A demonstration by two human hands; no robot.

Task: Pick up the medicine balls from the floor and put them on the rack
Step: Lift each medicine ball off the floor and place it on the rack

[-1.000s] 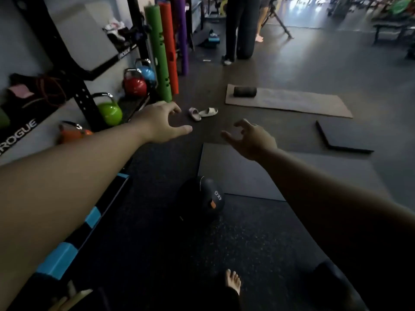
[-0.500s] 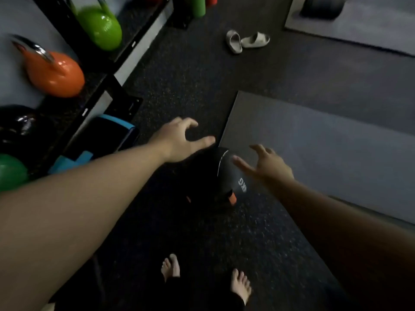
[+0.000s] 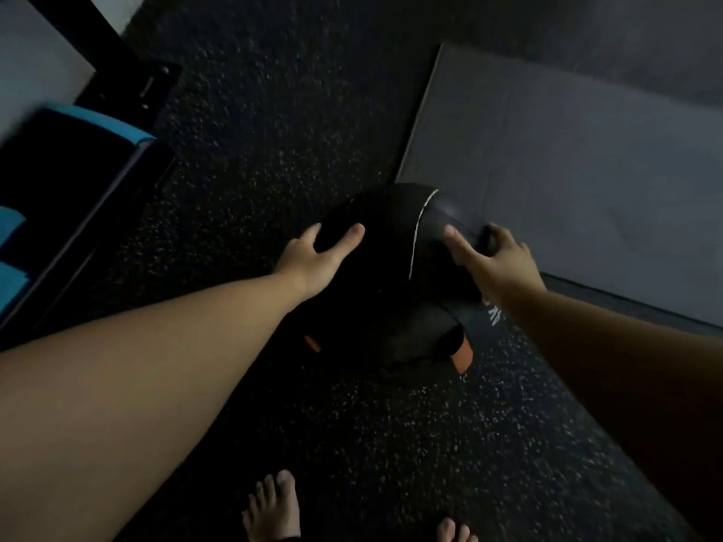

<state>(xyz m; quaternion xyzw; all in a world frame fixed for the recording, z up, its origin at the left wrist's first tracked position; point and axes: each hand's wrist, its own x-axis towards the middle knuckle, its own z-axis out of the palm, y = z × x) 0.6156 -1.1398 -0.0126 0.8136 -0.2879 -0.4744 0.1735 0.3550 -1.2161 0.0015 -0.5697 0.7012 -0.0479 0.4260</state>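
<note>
On the round black orange-tabbed medicine ball (image 3: pixel 385 307), my left hand (image 3: pixel 313 258) and right hand (image 3: pixel 499 264) have just clasped opposite sides, lift-ready.

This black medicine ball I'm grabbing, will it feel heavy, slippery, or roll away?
Probably heavy for its size: the left hand and right hand both cup the medicine ball. Being round, it could roll on the flat floor if released. Its seamed surface probably gives some grip.

medicine ball (image 3: pixel 375 275): black, orange tabs, white seam | floor (image 3: pixel 274 150): black, pale speckles | mat (image 3: pixel 567 170): grey | pad (image 3: pixel 78 158): black, blue
</note>
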